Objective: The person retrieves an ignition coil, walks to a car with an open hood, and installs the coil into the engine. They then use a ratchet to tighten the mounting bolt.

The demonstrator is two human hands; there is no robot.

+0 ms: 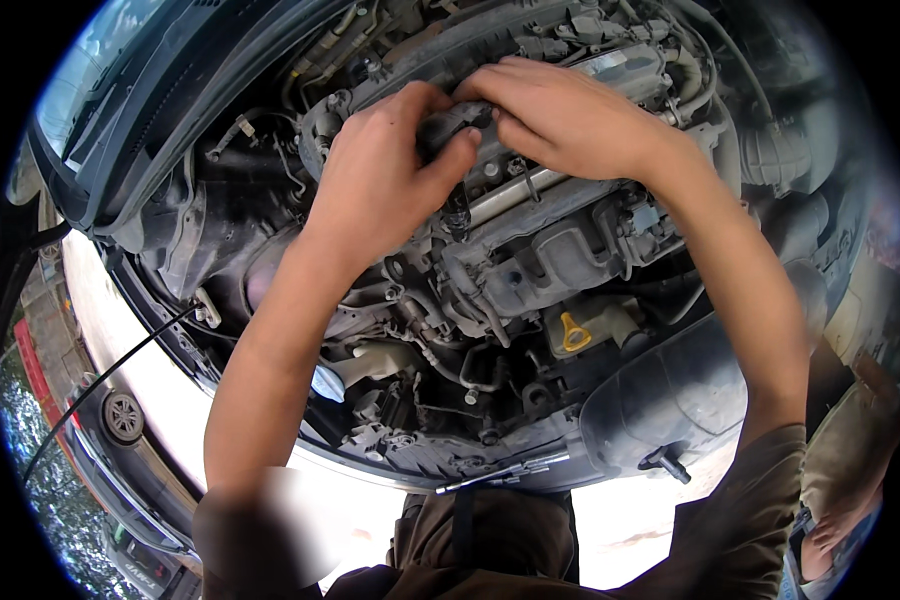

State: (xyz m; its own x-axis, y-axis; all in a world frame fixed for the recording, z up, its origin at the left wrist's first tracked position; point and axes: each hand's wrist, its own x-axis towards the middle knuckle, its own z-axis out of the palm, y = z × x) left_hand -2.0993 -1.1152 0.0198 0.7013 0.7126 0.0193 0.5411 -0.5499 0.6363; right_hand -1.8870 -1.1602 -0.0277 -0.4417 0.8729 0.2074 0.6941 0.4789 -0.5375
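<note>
over the open engine bay of a car, both hands meet at a small dark part, seemingly an ignition coil or connector, near the top of the engine. the left hand comes up from the lower left with its thumb pressed against the side of that dark part and its fingers curled round the far side, so it is closed on the piece rather than spread. the right hand reaches across from the right, its fingers held together and laid over the top of the same part, fingertips touching the left hand's fingers; whether it truly pinches the part or only presses on it cannot be told. the part sits at the upper end of the silvery valve cover, just above a dark vertical stub. lower down on the engine, well apart from the hands, a yellow dipstick handle stands out. a metal ratchet wrench lies along the front edge of the bay, near the person's chest. a thin hood prop rod slants across the left side over the pale ground. a black plastic cover bulges at the lower right, under the right forearm.
</note>
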